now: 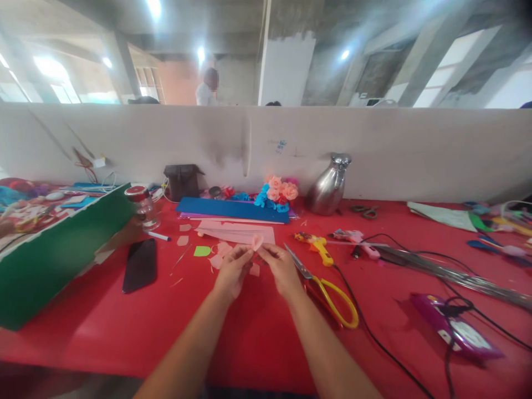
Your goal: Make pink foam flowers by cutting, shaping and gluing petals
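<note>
A small curled pink paper petal point(257, 241) is held up between the fingertips of my left hand point(236, 267) and my right hand point(281, 268), both pinched on its lower edge. Under and behind the hands lie loose pink paper pieces point(216, 260) and a green paper piece point(202, 251). Beyond them is a pink paper sheet point(236, 230). Just right of my right hand rest scissors with yellow handles point(338, 302), their blades pointing toward the back. A yellow glue gun point(318, 246) lies past the scissors.
Blue sheets point(233, 209) and pink and blue paper flowers point(277, 191) sit at the back beside a steel jug point(330, 185). A green partition point(62, 249), glass jar point(143, 208) and phone point(140, 266) are left. Right are a purple power strip point(457, 327), cables and metal wires point(453, 271).
</note>
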Tool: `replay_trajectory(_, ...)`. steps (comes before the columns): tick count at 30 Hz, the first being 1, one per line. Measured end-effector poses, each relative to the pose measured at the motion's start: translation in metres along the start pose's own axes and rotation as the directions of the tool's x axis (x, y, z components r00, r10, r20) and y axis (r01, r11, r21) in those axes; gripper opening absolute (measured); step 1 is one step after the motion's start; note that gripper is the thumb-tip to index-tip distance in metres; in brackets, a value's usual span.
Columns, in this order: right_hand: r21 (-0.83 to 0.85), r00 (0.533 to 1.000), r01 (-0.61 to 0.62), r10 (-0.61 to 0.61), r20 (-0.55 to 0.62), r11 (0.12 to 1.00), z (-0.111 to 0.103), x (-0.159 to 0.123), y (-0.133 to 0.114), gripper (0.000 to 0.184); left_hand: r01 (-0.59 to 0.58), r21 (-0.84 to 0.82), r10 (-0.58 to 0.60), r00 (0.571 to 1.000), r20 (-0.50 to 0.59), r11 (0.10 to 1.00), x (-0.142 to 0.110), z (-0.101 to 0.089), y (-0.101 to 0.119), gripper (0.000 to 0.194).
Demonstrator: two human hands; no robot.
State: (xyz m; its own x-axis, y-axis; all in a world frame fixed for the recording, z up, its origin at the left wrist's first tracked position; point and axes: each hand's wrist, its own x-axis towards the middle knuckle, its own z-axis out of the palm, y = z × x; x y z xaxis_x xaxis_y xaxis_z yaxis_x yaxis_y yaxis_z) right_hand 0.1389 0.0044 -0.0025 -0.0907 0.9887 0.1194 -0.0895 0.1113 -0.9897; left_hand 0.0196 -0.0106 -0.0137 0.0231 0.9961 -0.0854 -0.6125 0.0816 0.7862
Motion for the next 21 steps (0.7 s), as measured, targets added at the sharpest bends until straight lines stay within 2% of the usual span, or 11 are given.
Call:
replay_trajectory(6, -0.038, 1.000, 0.013, -0.013, -0.002, 0.999, -0.0019, 0.0004, -0.0012, 0.028, -0.063, 0.113, 0.063, 0.998, 0.005, 0.992, -0.0017, 0.0005, -0.0005, 0.026)
replay_trajectory(14, -0.002, 1.000, -0.012, 0.012, -0.002, 1.000, -0.0009, 0.0008, -0.0004, 0.027, -0.177, 0.190, 0.177, 0.984, 0.021, 0.966, -0.0028, 0.0018, -0.0025, 0.019)
replay_trajectory(21, 0.017, 1.000, 0.001, -0.001, -0.020, 1.000, 0.0034, -0.0005, 0.0026, 0.023, -0.228, 0.268, 0.248, 0.968, -0.041, 0.936, -0.0056, 0.0064, -0.0020, 0.017)
